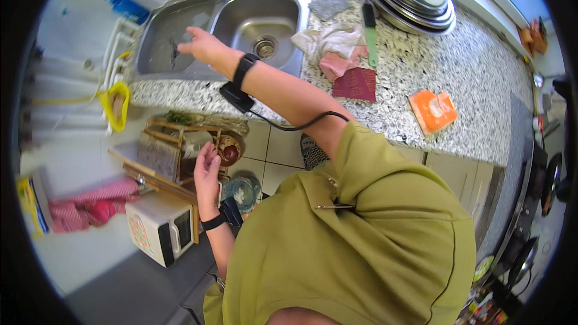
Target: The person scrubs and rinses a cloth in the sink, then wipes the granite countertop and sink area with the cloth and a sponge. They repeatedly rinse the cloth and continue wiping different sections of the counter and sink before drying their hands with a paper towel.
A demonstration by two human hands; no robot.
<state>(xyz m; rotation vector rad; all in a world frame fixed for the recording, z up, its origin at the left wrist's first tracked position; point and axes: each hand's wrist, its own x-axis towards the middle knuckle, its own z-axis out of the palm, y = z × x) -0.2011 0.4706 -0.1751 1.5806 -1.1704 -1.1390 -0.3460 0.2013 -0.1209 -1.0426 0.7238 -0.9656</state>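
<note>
Sink work, apparently mid-way. Right hand [208,48] reaches over the left basin [159,33], at the far left of the counter [415,63]; fingers partly spread, nothing seen in the grip — contact with the surface below cannot be told. Left hand [208,165] hangs low beside the wooden rack [180,144], fingers loosely bent, no object visible. Done, as far as judged: metal bowls [415,15] stacked on the counter, right basin [286,15] showing no dishes. Left, probably: the left basin, where a dark patch shows near the fingertips — residue or drain, unclear. Cloths [337,42] lie bunched beside the sink, untouched.
</note>
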